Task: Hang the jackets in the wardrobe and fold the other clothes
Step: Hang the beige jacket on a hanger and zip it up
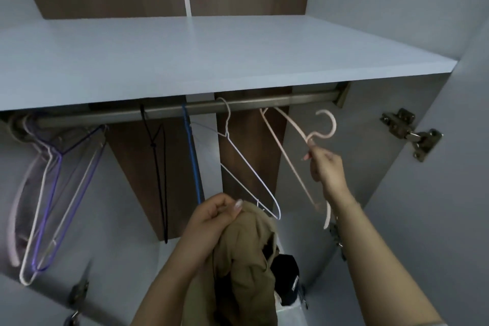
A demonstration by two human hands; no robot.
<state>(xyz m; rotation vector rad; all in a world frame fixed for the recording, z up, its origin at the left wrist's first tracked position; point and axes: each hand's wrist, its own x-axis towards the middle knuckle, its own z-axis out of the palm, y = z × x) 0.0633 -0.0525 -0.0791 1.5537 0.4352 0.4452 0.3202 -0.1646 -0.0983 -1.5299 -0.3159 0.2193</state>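
Tan jacket (244, 254) bunched up low in the middle, gripped at its top by the left hand (211, 222), fingers (227, 205) curled tight into the cloth, and it hangs down from that fist in front of the open wardrobe; over to the right hand (326, 164), it's up and pinching a pink hanger (299, 137) just under its hook, the hook free of the rail (185, 108) and pointing up, the hanger's long arm slanting down past the wrist; next to it a white hanger (248, 164) hooks on the rail, its lower tip near the jacket; left of that a blue hanger (193, 161) and a black one (158, 167) hang edge-on; far left, a blurred cluster of purple and white hangers (50, 193) crowds the rail's end; above it all the pale shelf (185, 61); a metal hinge (412, 132) on the right wall; something dark (287, 280) sits below the jacket, can't tell what
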